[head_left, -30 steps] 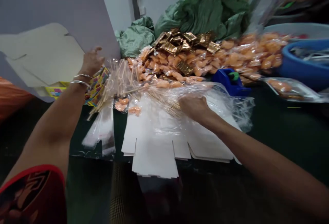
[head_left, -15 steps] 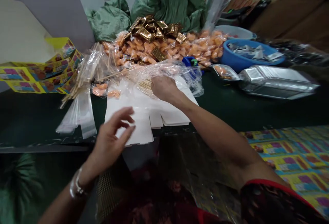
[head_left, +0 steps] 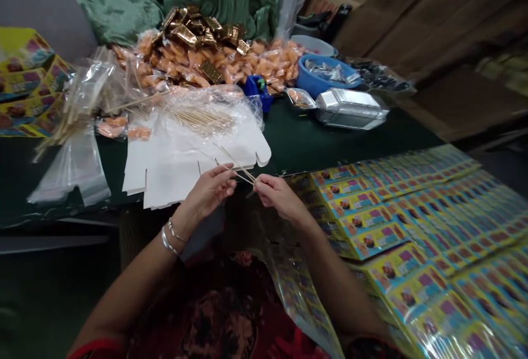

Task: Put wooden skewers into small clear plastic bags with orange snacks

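Note:
My right hand (head_left: 277, 195) is closed in a pinch round the near ends of a few thin wooden sticks (head_left: 246, 174). Their far ends fan apart toward the upper left, over white folded card boxes (head_left: 177, 175). Close by on the left, my left hand (head_left: 212, 188) has its palm turned up and its fingers loosely curled and apart. One stick passes at its fingertips; whether they touch is unclear. Behind the hands, a bundle of more wooden sticks (head_left: 204, 120) lies in a clear plastic bag on the white card.
Orange wrapped pieces (head_left: 264, 62) and gold packets (head_left: 183, 34) are heaped at the back. Clear bags (head_left: 68, 169) lie left. A blue tape dispenser (head_left: 259, 94), blue basin (head_left: 307, 73) and silver trays (head_left: 350, 109) stand right. Rows of printed yellow boxes (head_left: 371, 216) fill the lower right.
My right hand has come back from the stick bundle toward me, now with a few sticks in it. My left hand has moved right, close to it. The view has turned right.

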The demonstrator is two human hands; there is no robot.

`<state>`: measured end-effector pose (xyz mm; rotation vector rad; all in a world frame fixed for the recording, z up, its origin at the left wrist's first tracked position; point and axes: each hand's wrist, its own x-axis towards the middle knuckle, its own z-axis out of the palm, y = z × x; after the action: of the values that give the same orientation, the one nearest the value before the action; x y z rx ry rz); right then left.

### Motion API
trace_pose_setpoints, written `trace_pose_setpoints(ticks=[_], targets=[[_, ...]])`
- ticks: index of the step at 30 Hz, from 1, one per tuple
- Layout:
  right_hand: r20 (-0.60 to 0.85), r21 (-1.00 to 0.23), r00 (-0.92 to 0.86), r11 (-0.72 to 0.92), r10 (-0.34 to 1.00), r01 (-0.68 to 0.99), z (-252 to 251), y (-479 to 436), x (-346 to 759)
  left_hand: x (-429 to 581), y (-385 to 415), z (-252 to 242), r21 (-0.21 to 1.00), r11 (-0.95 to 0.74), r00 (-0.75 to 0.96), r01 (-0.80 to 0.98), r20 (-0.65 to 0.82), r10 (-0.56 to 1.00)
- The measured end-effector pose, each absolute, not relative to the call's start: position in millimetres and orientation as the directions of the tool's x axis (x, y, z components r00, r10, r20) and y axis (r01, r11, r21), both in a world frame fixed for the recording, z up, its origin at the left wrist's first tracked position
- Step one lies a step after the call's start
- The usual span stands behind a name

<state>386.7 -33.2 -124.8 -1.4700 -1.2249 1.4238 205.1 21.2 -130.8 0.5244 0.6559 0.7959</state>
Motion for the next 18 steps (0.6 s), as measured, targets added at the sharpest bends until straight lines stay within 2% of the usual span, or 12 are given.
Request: trace_pose_setpoints(ticks=[3, 7, 10, 13, 15, 17, 18], targets=[[-0.284, -0.959, -0.154, -0.282, 0.946, 0.036, -122.5, -39.7, 381.6, 210.9, 23.7, -124.6, 0.705, 0.529, 0.522, -0.472, -0.259, 0.813], [-0.211, -0.977, -0.164, -0.215, 0.964, -0.007, -121.2, -47.5, 373.8, 202.4, 20.5, -109.7, 0.825, 0.38, 0.462, -0.418, -0.167, 0.871], [-0.047, -0.987, -0.022, -0.05, 0.999, -0.154, -127.9, -48.4, 352.4, 187.0, 7.1, -98.1, 0.899, 0.228, 0.342, -0.373, -0.096, 0.935], [0.038, -0.952, 0.176, 0.089, 0.984, -0.292, -131.5, -43.7, 319.0, 174.1, -15.6, -95.6, 0.938, 0.211, 0.33, -0.276, -0.114, 0.937], [0.0, -0.96, 0.067, 0.018, 0.998, -0.278, -127.7, -40.0, 297.7, 166.3, -28.3, -101.0, 0.94, 0.257, 0.379, -0.223, -0.159, 0.912], [-0.013, -0.991, -0.19, -0.038, 0.982, -0.132, -120.0, -36.6, 280.6, 155.0, -36.1, -108.3, 0.942, 0.294, 0.436, -0.164, -0.198, 0.878], [0.009, -1.0, -0.304, 0.002, 0.953, -0.023, -115.8, -35.0, 273.3, 147.8, -38.9, -111.1, 0.943, 0.31, 0.461, -0.123, -0.222, 0.859]])
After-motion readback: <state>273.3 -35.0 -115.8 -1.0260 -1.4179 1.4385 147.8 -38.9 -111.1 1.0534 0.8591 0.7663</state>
